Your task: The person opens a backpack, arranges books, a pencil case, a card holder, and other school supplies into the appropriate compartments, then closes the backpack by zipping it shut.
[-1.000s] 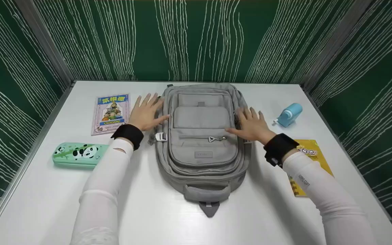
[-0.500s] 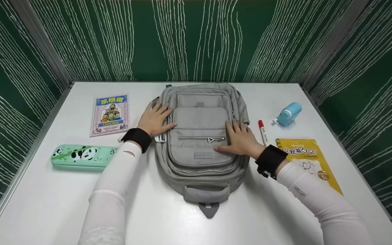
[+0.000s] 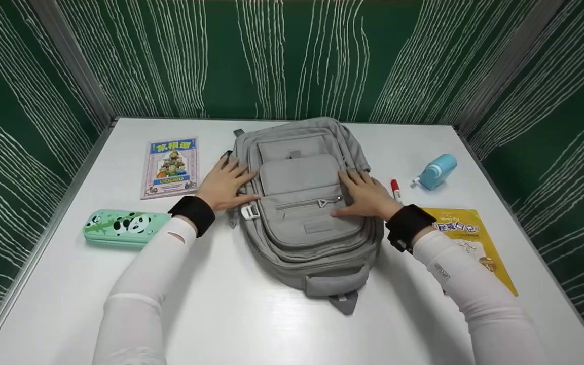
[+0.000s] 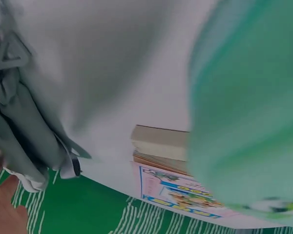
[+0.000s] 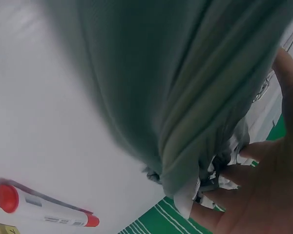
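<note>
Green pencil case (image 3: 119, 228): far left, partly behind your sleeve, no part of this move.
Pink-edged book (image 3: 172, 167): lying flat beyond the case, near your left hand but untouched.
Left hand (image 3: 224, 184): fingers fanned and relaxed on the bag's left side, pressing rather than clenching.
Grey backpack (image 3: 299, 175): there it goes! Half a second ago it lay straight; now it's slewed on the table (image 3: 251, 324), its near end with the carry handle (image 3: 337, 281) swung right, the far end left. I'd call this a two-handed turn in progress, not a lift.
Right hand (image 3: 366, 196): fingers spread along the right side, thumb over the front, no clench.
Red-capped marker (image 3: 396, 189): just beside your right hand, partly covered.
Blue bottle (image 3: 436, 172): farther right, well apart from you.
Yellow book (image 3: 479, 243): partly beneath your right forearm's line of view.
</note>
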The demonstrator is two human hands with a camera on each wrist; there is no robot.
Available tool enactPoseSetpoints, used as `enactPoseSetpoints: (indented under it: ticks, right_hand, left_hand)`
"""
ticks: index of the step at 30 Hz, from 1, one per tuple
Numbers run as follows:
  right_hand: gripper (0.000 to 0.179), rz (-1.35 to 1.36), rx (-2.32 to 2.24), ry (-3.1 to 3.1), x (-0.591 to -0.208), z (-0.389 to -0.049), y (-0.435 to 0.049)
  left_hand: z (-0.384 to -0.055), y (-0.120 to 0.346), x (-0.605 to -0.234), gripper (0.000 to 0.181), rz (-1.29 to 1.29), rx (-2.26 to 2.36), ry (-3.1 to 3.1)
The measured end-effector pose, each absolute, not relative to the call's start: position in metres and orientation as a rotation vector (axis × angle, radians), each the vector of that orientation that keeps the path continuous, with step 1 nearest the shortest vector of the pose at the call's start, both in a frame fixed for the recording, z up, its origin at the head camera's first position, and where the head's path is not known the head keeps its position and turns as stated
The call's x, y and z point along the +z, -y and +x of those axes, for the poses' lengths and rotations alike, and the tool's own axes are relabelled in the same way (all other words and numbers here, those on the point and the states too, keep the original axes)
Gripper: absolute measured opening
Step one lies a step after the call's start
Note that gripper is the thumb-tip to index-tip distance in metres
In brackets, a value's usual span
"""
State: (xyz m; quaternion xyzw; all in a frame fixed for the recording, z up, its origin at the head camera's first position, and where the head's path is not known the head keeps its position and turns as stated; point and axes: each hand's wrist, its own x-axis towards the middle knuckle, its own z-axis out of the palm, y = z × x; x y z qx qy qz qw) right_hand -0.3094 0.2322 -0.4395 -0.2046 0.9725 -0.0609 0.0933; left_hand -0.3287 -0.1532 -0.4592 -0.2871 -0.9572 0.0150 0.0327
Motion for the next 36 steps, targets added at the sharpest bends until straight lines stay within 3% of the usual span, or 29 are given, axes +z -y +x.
enactPoseSetpoints:
  ticks: [13, 27, 36]
  right_hand:
    - [0.074, -0.483, -0.048, -2.966, -0.444, -0.325, -0.247]
    - [0.102, -0.400, -0.128, -2.750, -0.432, -0.247, -0.185]
    - [0.098, -0.511, -0.156, -2.613, -0.431, -0.256, -0.188]
  left_hand:
    - [-0.303, 0.153, -0.454, 0.069, -0.951, -0.050, 2.885]
    - [-0.331, 0.147, -0.439, 0.079, -0.813, -0.076, 3.065]
    - [-0.325, 0.149, -0.445, 0.083, -0.795, -0.053, 3.099]
